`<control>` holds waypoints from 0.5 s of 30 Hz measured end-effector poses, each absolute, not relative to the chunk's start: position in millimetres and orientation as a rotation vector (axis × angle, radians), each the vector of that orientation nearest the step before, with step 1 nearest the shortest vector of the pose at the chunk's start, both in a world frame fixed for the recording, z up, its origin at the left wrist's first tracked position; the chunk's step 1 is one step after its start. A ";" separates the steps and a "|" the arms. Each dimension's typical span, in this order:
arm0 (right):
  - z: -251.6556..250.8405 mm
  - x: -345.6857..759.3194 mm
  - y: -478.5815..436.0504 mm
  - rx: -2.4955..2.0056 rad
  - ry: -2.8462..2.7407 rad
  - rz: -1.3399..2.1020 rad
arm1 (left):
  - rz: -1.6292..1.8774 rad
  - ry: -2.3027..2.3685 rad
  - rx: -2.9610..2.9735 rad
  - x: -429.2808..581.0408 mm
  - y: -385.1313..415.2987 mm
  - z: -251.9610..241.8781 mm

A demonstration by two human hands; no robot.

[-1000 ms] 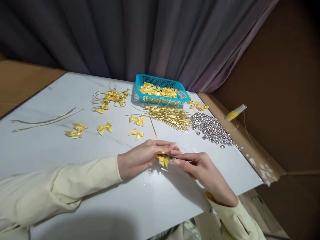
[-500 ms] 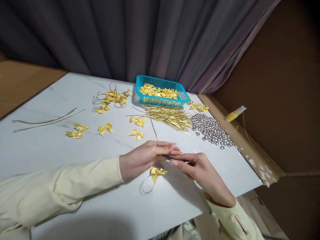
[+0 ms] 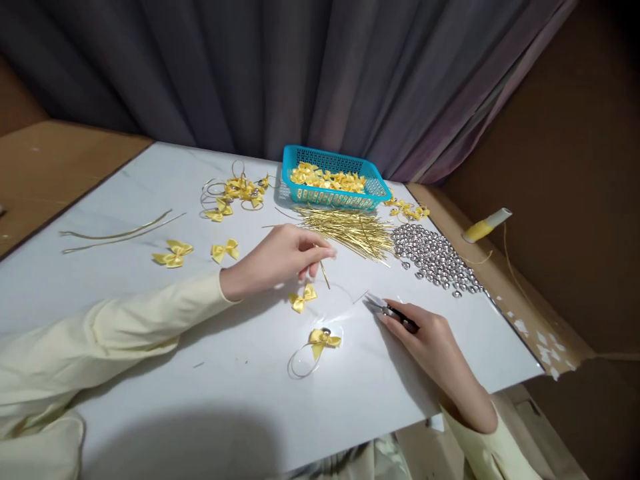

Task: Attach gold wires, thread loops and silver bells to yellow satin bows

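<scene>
Left grip (image 3: 280, 263): almost closed, thumb against forefinger. Yellow bow (image 3: 303, 298) on bench (image 3: 360, 393), just on its near side. Looped bow (image 3: 323, 343) lies nearer the camera, between both grips. Gold wire (image 3: 325, 275) at left grip's tip, can't tell if pinched. Right grip (image 3: 435, 343): wrapped round black-handled snips (image 3: 406, 323).

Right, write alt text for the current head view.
A right hand holds snips at a white table; the left hand is near a gold wire and a yellow bow. A looped bow lies in front, with piled wires, silver beads and a blue basket of bows behind.
</scene>
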State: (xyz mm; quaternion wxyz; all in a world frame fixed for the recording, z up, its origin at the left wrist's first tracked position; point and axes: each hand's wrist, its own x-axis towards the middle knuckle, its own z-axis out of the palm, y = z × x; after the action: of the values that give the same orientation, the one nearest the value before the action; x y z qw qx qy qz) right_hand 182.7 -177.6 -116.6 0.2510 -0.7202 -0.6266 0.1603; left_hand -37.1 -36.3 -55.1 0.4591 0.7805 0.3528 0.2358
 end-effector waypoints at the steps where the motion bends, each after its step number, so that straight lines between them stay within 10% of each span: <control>1: -122.5 185.0 -178.5 -1.964 -1.738 0.341 | 0.569 0.925 2.066 -39.8 -33.6 -55.2; 15: -133.9 162.8 -181.2 -1.831 -1.826 -0.217 | 0.518 0.787 2.721 -75.3 -62.8 -83.3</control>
State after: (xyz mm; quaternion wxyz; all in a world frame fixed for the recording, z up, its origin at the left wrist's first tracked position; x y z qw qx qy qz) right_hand 162.8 -181.2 -133.9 0.2700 -0.6795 -0.6775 -0.0804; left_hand -75.3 -62.8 -83.3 0.1307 0.9369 0.2708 0.1785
